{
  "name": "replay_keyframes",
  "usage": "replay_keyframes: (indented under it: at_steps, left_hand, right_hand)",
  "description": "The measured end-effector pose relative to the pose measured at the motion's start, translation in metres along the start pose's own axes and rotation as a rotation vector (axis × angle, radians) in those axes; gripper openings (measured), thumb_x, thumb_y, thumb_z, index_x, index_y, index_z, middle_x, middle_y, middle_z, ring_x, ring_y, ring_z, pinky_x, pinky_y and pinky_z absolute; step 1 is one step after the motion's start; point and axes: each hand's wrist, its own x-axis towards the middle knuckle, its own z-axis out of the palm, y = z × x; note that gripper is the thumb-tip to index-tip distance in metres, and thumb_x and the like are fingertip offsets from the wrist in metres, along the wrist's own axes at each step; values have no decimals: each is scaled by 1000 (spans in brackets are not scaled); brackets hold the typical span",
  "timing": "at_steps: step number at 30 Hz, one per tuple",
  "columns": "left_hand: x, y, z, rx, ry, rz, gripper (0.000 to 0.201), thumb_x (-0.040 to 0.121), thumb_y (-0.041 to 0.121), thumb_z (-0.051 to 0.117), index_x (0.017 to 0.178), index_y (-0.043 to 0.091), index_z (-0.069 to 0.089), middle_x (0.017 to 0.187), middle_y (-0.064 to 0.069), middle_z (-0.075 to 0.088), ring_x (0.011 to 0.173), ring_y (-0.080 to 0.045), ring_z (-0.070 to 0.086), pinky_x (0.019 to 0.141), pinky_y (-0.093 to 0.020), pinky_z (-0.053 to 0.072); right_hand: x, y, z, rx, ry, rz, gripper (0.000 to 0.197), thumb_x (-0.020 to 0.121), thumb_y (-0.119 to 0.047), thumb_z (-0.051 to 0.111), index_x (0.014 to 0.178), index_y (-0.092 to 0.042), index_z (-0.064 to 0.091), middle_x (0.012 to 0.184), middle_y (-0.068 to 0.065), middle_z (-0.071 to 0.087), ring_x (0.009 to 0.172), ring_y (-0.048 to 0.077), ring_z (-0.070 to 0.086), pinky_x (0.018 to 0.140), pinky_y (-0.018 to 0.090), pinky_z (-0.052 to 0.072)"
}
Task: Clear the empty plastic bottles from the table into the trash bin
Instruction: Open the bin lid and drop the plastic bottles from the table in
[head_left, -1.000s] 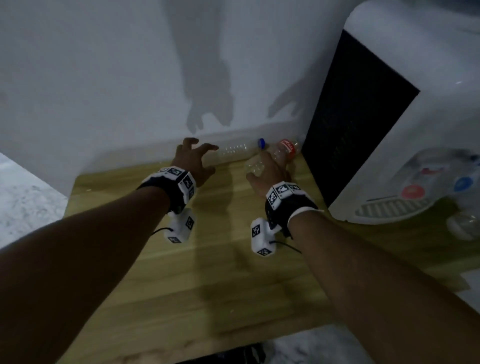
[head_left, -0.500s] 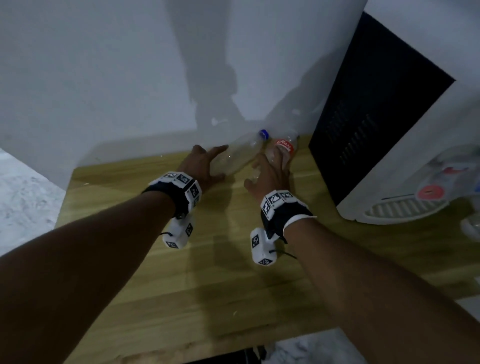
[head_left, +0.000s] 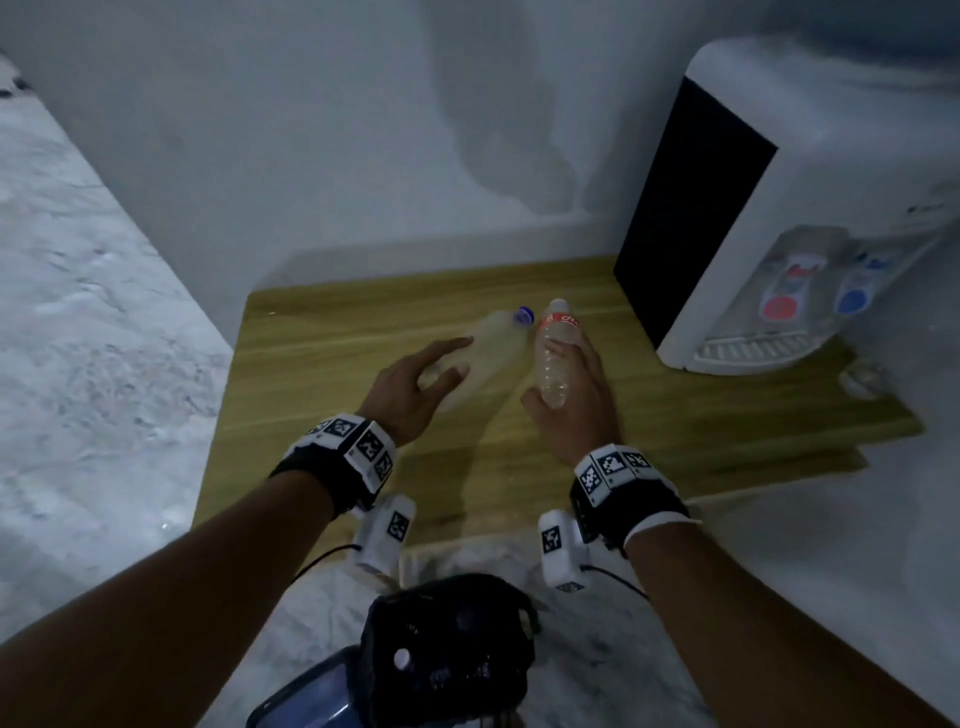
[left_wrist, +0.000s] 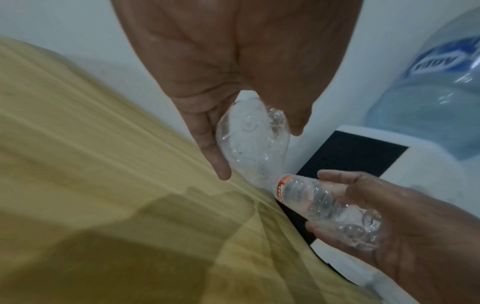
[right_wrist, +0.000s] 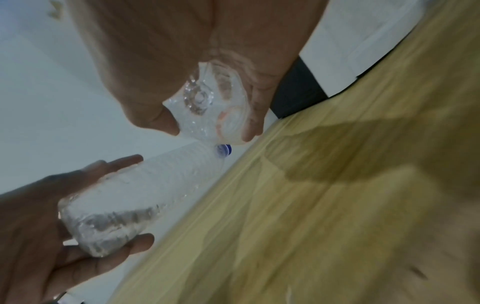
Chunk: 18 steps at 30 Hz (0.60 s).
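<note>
Holding two clear, empty plastic bottles above the yellow-brown wooden table (head_left: 322, 353), one to each hand. Left hand (head_left: 410, 387) wrapped round the base end of the larger clear ribbed plastic bottle with the blue cap (head_left: 493, 345), thumb on the near side and fingers spread along the far side, cap aimed away toward the far wall. Seen from the left wrist, the same bottle's crumpled base (left_wrist: 249, 142) pinched between thumb and fingers of that hand (left_wrist: 233, 61). Right hand (head_left: 576, 410) curled round the lower body of the smaller clear plastic bottle with the red-and-white label band near its neck (head_left: 556, 353), neck pointing far, base toward the palm. From the right wrist, that bottle (right_wrist: 215, 115) gripped between thumb and fingertips of the hand (right_wrist: 168, 51), with the blue-capped one (right_wrist: 145, 191) lying just to the left in the other palm (right_wrist: 39, 236). Necks of the two bottles close together, nearly touching; whether in actual contact, cannot tell. Both lifted clear of the tabletop, toward its far middle part.

To the right, standing on the table: a white tabletop water dispenser with a black side panel (head_left: 779, 218), red and blue taps on its front. A large bluish water jug (left_wrist: 436, 98) on top of it. White wall (head_left: 260, 130) behind. Near the bottom edge, on the pale marbled floor (head_left: 78, 364), a black mesh object (head_left: 447, 649), not clearly identifiable.
</note>
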Motion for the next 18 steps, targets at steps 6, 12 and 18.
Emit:
replay_keyframes:
  at_steps: [6,12,18]
  left_hand:
    - [-143,-6,-18,-87,21,-23,39,97,56,47,135,53,51,139,0,63,124,-24,61,102,-39,49]
    - [-268,-28,-21,-143,-82,-147,60,84,37,65,137,58,46,128,-5,52,111,-27,62,95,-46,55]
    - [-343,-73,16,-134,-119,-269,63,84,34,69,139,54,46,126,-2,51,116,-23,59,92,-36,53]
  right_hand:
    - [-129,-32,-23,110,-17,-70,63,71,-25,69,131,-22,52,149,1,42,132,24,47,101,37,48]
    - [-246,-36,-39,170,-97,-127,57,72,-22,64,128,-12,56,136,4,56,123,13,53,98,0,30]
    - [-319,4,-26,133,-285,113,54,72,-26,66,124,-26,51,122,-7,59,104,9,56,75,5,38]
